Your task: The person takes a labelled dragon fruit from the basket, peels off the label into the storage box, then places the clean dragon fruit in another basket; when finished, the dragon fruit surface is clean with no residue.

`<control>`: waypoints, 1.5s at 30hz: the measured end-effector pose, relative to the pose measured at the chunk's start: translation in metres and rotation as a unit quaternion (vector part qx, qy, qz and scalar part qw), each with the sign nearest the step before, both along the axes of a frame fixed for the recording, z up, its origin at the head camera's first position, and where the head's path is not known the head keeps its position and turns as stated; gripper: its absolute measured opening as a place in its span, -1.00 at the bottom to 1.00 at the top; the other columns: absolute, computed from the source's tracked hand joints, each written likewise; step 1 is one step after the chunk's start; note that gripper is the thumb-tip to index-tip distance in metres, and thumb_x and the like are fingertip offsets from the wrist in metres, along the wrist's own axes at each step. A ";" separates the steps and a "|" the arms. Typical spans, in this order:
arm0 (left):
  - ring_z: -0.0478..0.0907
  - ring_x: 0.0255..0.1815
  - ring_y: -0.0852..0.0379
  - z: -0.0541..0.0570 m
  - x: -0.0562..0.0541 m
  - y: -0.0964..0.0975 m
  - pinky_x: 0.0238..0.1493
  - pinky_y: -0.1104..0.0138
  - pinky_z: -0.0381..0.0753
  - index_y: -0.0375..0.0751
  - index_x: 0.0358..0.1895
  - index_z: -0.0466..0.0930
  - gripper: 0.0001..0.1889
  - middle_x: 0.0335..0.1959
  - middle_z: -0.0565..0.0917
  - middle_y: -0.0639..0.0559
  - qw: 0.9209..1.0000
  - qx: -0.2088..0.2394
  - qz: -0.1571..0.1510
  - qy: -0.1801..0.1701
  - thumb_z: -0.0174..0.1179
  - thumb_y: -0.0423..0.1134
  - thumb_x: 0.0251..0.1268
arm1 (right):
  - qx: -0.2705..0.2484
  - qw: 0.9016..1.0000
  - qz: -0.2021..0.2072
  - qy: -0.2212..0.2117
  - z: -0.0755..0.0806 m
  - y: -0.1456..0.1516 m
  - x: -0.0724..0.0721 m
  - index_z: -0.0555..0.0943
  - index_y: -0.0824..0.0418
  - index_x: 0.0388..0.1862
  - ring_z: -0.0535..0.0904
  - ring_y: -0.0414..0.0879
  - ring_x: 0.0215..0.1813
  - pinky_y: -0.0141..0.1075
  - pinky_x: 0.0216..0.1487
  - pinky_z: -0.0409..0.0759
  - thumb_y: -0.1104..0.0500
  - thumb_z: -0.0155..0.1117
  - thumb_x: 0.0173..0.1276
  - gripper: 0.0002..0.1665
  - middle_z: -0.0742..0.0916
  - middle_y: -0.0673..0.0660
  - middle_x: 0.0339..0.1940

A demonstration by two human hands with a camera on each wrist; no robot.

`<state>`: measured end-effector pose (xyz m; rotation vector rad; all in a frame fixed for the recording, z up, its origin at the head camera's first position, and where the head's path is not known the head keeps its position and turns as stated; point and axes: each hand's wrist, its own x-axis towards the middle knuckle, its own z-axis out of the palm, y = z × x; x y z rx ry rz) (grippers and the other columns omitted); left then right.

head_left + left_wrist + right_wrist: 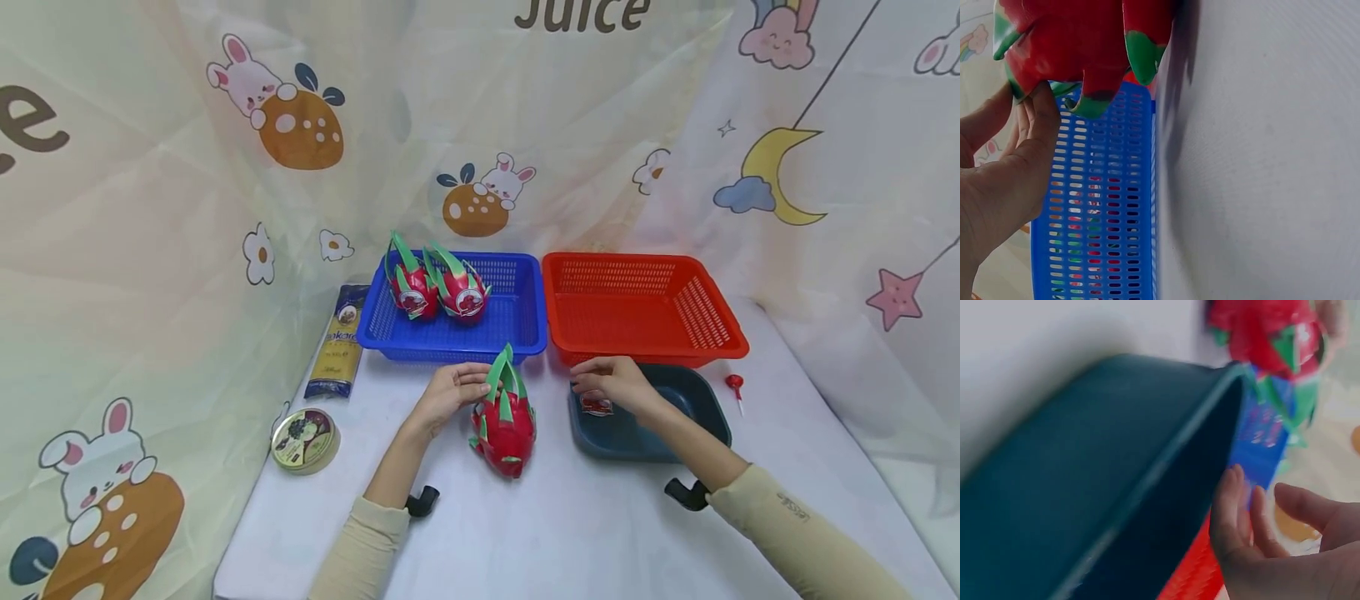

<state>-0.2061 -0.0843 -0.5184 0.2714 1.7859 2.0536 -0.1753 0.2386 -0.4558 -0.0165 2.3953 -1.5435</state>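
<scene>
A red dragon fruit (508, 433) with green leaves is in front of the blue basket, its leafy end pointing to the back. My left hand (455, 395) pinches it by a green leaf; thumb and fingertips meet at the fruit (1072, 50) in the left wrist view. Over the left part of a dark teal tray (645, 446) is my right hand (617, 383), fingers loosely bent and apart. A round red-and-white label (597, 405) shows in the tray just below those fingers. In the right wrist view, nothing shows between the thumb and fingers of the right hand (1279, 544).
Two more dragon fruits (439, 292) lie in the blue basket (517, 312). Beside it stands a red basket (637, 287). A pasta packet (337, 346) and a round tin (305, 440) are on the left of the white table (570, 533). A red lollipop (735, 383) lies right of the tray.
</scene>
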 end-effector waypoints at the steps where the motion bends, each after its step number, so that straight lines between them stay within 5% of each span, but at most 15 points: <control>1: 0.78 -0.07 0.09 0.000 0.000 0.000 0.01 0.30 0.76 -0.45 0.27 0.58 -0.59 0.01 0.78 -0.24 1.000 -0.001 0.001 -0.001 0.33 -0.42 0.40 | 0.001 1.000 0.000 0.006 0.003 -0.006 0.000 0.64 0.44 0.24 0.77 0.20 0.09 0.05 0.25 0.66 0.18 0.26 0.57 -0.59 0.78 0.38 0.08; 7: 0.78 -0.02 0.05 0.000 0.001 -0.001 0.07 0.26 0.75 -0.45 0.27 0.58 -0.59 0.04 0.77 -0.25 1.000 -0.003 0.003 0.002 0.32 -0.41 0.42 | -0.029 0.999 0.032 0.012 0.012 -0.037 -0.004 0.62 0.46 0.25 0.81 0.09 -0.01 0.05 0.21 0.67 0.18 0.31 0.54 -0.56 0.79 0.38 0.04; 14: 0.77 -0.02 0.08 -0.003 0.000 0.000 0.04 0.30 0.76 -0.44 0.29 0.57 -0.58 0.04 0.77 -0.25 1.000 -0.002 -0.005 0.011 0.31 -0.40 0.42 | -0.053 0.995 0.079 -0.026 0.007 -0.061 -0.006 0.55 0.50 0.33 0.77 0.24 0.08 0.02 0.14 0.71 0.21 0.27 0.56 -0.51 0.74 0.42 0.13; 20: 0.76 0.00 0.09 -0.003 0.000 0.001 0.07 0.30 0.75 -0.47 0.29 0.55 -0.58 0.07 0.75 -0.28 1.000 0.006 -0.012 0.016 0.29 -0.40 0.44 | -0.077 0.993 0.068 -0.055 -0.008 -0.068 -0.012 0.56 0.50 0.31 0.77 0.18 0.06 0.19 0.19 0.64 0.23 0.26 0.57 -0.53 0.78 0.36 0.03; 30: 0.75 0.02 0.09 -0.002 -0.001 -0.001 0.13 0.24 0.73 -0.51 0.31 0.53 -0.58 0.09 0.74 -0.31 0.999 -0.009 -0.020 0.040 0.26 -0.42 0.46 | -0.149 0.984 0.044 -0.085 -0.018 -0.073 -0.007 0.60 0.54 0.24 0.78 -0.01 -0.14 0.09 0.19 0.68 0.27 0.23 0.57 -0.59 0.82 0.27 -0.10; 39: 0.72 0.08 0.00 0.002 -0.001 0.002 0.25 0.03 0.67 -0.33 0.30 0.57 -0.56 0.12 0.72 -0.24 0.998 -0.031 -0.039 0.042 0.31 -0.20 0.48 | -0.145 0.986 0.037 -0.076 -0.006 -0.072 0.002 0.62 0.54 0.20 0.77 0.00 -0.16 0.00 0.08 0.76 0.27 0.26 0.55 -0.61 0.81 0.27 -0.12; 45: 0.68 0.18 -0.07 0.008 -0.004 0.008 0.32 -0.01 0.61 -0.28 0.34 0.53 -0.49 0.19 0.69 -0.20 0.999 0.011 -0.024 0.041 0.23 -0.01 0.55 | -0.125 0.991 0.040 -0.034 0.022 -0.058 0.007 0.63 0.47 0.22 0.78 0.07 -0.08 -0.03 0.08 0.76 0.20 0.29 0.55 -0.59 0.81 0.29 -0.06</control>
